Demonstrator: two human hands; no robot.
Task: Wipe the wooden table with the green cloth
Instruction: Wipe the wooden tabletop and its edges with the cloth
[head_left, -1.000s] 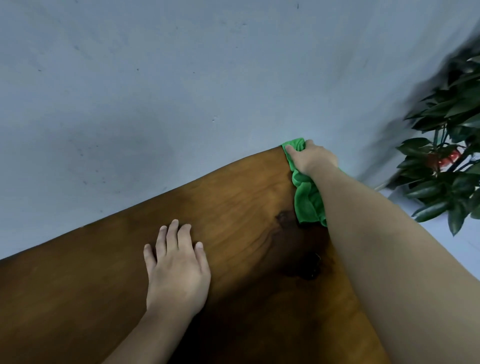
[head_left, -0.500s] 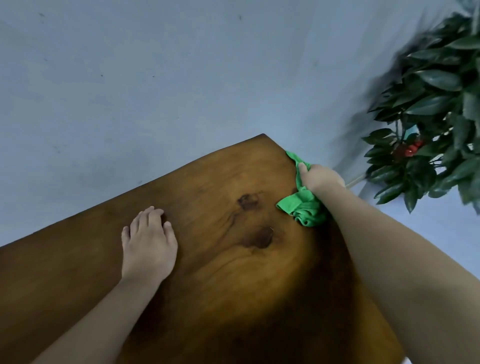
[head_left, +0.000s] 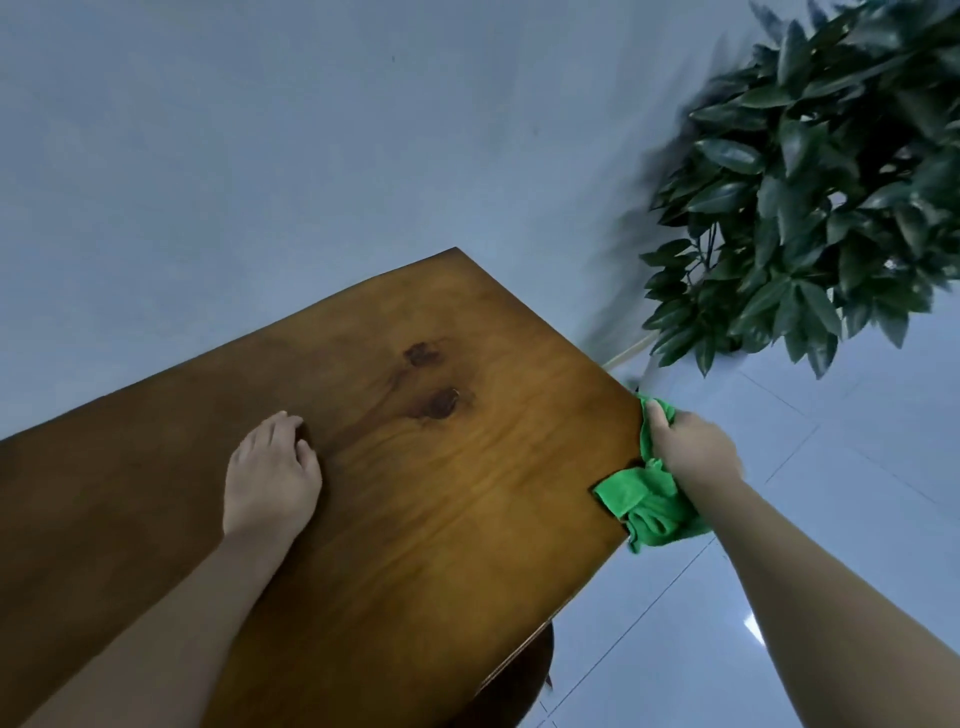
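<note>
The wooden table (head_left: 467, 509) fills the lower left, brown with two dark knots near its middle. My right hand (head_left: 693, 449) grips the bunched green cloth (head_left: 647, 506) at the table's right edge, where part of the cloth hangs past the rim. On the tabletop left of the knots, my left hand (head_left: 270, 478) rests palm down, fingers slightly curled, holding nothing.
A leafy green potted plant (head_left: 810, 192) stands at the right, close to the table's far right corner. A plain grey-blue wall runs behind the table. Pale floor tiles (head_left: 831, 519) lie to the right, and a dark round seat (head_left: 514, 691) shows under the table's near right edge.
My right hand has dragged the green cloth along the right edge, from the far corner toward me. My left hand stayed flat on the table. The view has shifted, showing more floor and plant.
</note>
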